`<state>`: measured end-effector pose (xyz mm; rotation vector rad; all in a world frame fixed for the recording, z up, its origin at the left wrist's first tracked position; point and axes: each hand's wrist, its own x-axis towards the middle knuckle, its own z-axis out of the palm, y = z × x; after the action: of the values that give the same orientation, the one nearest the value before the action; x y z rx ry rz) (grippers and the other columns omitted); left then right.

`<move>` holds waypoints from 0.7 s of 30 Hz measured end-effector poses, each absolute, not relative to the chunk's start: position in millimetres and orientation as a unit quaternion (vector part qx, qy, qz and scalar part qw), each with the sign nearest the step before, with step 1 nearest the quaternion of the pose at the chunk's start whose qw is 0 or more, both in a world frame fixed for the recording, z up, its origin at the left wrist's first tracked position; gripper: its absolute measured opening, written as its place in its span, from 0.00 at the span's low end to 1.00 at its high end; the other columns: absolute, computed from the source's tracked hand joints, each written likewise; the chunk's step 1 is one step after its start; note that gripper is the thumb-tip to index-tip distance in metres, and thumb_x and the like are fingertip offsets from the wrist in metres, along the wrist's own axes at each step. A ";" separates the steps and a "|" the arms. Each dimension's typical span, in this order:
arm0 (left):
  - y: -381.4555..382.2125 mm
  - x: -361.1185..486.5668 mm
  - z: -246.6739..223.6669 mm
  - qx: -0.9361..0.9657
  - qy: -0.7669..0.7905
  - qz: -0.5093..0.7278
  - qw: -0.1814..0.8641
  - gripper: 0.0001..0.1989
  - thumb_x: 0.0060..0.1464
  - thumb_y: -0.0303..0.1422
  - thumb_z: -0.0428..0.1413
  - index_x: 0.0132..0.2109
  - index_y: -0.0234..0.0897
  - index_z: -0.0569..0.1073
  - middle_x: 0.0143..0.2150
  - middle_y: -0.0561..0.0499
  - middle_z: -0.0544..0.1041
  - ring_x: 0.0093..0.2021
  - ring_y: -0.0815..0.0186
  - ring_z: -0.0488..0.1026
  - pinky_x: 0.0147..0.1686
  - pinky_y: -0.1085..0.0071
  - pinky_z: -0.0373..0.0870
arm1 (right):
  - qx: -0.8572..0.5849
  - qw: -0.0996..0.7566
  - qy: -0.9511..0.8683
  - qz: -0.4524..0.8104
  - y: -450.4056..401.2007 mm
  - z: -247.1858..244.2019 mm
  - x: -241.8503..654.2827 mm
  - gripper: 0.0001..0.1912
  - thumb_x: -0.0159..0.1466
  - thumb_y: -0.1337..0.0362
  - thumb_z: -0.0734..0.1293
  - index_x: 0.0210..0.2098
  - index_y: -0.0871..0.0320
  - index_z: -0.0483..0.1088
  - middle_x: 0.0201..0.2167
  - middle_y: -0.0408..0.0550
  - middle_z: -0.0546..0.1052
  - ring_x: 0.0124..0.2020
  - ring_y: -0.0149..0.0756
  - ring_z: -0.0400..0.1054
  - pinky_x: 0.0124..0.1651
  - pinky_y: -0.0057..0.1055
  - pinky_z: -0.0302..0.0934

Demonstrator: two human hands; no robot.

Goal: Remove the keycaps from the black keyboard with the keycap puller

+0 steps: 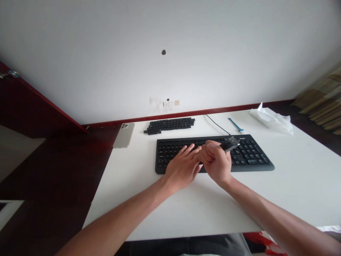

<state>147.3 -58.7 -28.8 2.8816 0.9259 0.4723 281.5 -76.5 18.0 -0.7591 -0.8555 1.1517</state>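
Observation:
A black keyboard (253,154) lies on the white table in front of me. My left hand (183,163) rests flat on its left half with the fingers spread. Beside it, over the middle of the keyboard, my right hand (215,161) is closed in a fist around a dark handheld tool (229,144) with a shiny metal end. The tool's lower part is hidden by the fist, so its kind cannot be made out. My two hands meet near the keyboard's centre and cover many keys there. Behind the keyboard, loose black keycaps (172,125) stand grouped in rows.
A phone (124,136) lies face down at the table's left edge. At the back right are a blue brush (234,124) and a crumpled white plastic bag (273,120). The keyboard's cable (217,124) runs to the rear edge, close to the wall (119,71).

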 end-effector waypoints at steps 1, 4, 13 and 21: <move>-58.3 147.4 -28.2 0.940 0.303 0.150 0.041 0.22 0.75 0.35 0.44 0.70 0.36 0.63 0.74 0.45 0.65 0.77 0.58 0.53 0.75 0.55 0.52 | -0.339 0.687 -0.398 0.504 -78.3 20.5 281.0 0.21 0.61 0.67 0.65 0.16 0.53 0.52 0.14 0.36 0.50 0.16 0.26 0.43 0.20 0.31 0.39; -56.1 146.8 -27.8 0.940 0.300 0.152 0.054 0.22 0.74 0.34 0.45 0.70 0.36 0.63 0.72 0.43 0.67 0.77 0.58 0.54 0.75 0.55 0.52 | -0.371 0.657 -0.470 0.458 -81.2 21.1 282.3 0.21 0.62 0.67 0.64 0.16 0.53 0.54 0.15 0.38 0.53 0.18 0.28 0.46 0.23 0.32 0.42; -40.1 124.8 -13.5 0.933 0.259 0.192 0.161 0.25 0.62 0.41 0.65 0.62 0.42 0.71 0.67 0.46 0.71 0.72 0.53 0.62 0.71 0.53 0.64 | -0.448 0.617 -0.578 0.290 -47.0 28.2 326.4 0.22 0.65 0.68 0.63 0.17 0.54 0.53 0.16 0.40 0.56 0.20 0.29 0.49 0.25 0.33 0.42; -43.8 122.3 24.2 0.939 0.324 0.072 0.093 0.04 0.65 0.33 0.62 0.44 0.38 0.78 0.44 0.50 0.79 0.45 0.60 0.75 0.46 0.64 0.75 | -0.467 0.616 -0.546 0.323 -23.5 -0.6 365.4 0.22 0.65 0.66 0.63 0.17 0.53 0.53 0.15 0.39 0.56 0.19 0.28 0.49 0.24 0.33 0.42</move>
<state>122.3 -43.8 24.2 2.7867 0.9610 0.2144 365.4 -23.5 -0.6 -1.0766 -1.2569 0.7440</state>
